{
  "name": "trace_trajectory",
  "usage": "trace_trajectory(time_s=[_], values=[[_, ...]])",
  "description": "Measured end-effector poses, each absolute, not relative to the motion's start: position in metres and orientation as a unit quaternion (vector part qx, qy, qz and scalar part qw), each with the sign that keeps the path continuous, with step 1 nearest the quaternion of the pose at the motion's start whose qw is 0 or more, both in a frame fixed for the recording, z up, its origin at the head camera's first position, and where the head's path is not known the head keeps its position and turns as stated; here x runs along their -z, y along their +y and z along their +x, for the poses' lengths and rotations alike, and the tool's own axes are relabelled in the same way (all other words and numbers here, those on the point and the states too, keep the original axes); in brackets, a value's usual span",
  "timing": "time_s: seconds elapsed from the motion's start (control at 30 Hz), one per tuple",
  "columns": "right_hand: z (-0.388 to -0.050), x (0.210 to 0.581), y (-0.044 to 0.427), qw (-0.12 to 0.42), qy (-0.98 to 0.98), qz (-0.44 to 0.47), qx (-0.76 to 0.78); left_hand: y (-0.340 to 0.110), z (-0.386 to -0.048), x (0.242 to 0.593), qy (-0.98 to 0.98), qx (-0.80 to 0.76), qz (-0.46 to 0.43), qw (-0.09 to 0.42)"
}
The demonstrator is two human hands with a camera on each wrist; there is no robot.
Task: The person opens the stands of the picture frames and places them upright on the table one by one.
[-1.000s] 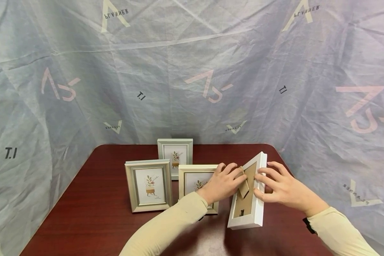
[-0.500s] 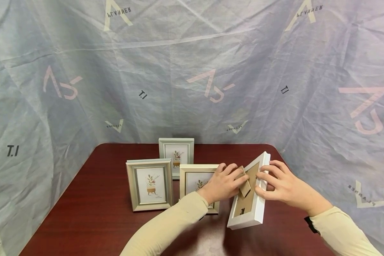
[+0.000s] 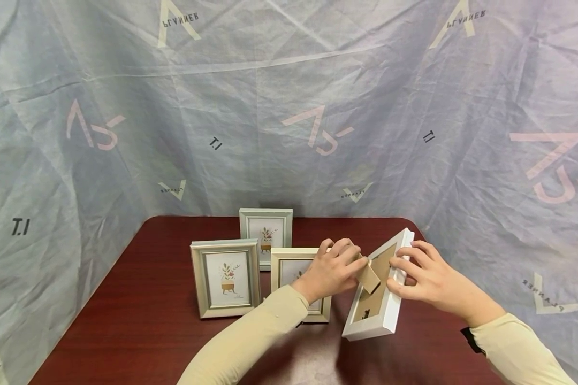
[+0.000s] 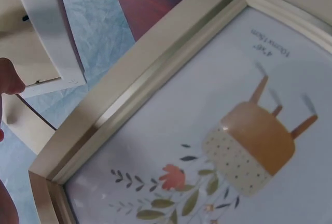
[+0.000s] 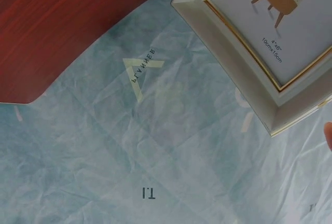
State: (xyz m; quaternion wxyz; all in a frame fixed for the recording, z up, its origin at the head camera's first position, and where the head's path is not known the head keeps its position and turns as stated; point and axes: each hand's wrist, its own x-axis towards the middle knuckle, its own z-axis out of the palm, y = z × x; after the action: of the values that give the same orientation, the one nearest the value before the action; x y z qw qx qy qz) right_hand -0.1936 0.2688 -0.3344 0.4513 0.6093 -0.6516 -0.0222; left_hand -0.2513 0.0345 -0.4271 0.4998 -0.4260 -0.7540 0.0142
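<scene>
In the head view a white picture frame (image 3: 366, 331) is held tilted at the right, its brown back facing left. My right hand (image 3: 428, 275) grips its right edge, thumb and fingers bent over the side. With my left hand (image 3: 331, 267) I pinch the brown stand (image 3: 370, 279) on its back; the stand leans out from the backing. The right wrist view shows the frame's front (image 5: 228, 47), with a gold inner edge and a plant print. A cream picture frame (image 3: 298, 253) stands partly hidden behind my left hand, and its front (image 4: 129, 73) fills much of the left wrist view.
A champagne-coloured frame (image 3: 200, 283) stands upright at the left, and a pale green one (image 3: 266, 213) stands farther back. Both rest on a dark red table (image 3: 125, 310). Grey printed cloth (image 3: 250, 96) hangs around the table's back and sides.
The stand has swung a little farther out from the backing as my left hand moved slightly left and up. The white frame and my right hand have shifted slightly right.
</scene>
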Motion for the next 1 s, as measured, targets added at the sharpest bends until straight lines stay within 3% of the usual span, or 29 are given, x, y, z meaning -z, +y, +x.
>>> trace_trajectory(time_s=[0.7,1.0], values=[[-0.1979,0.3398,0.268,0.461,-0.66,0.593,0.019,0.0296,-0.2507,0.4279,-0.759,-0.02,-0.401,0.512],[-0.199,0.3354,0.2647,0.498,-0.665,0.556,-0.037,0.0268,-0.2457,0.4229,-0.794,0.027,-0.381,0.473]])
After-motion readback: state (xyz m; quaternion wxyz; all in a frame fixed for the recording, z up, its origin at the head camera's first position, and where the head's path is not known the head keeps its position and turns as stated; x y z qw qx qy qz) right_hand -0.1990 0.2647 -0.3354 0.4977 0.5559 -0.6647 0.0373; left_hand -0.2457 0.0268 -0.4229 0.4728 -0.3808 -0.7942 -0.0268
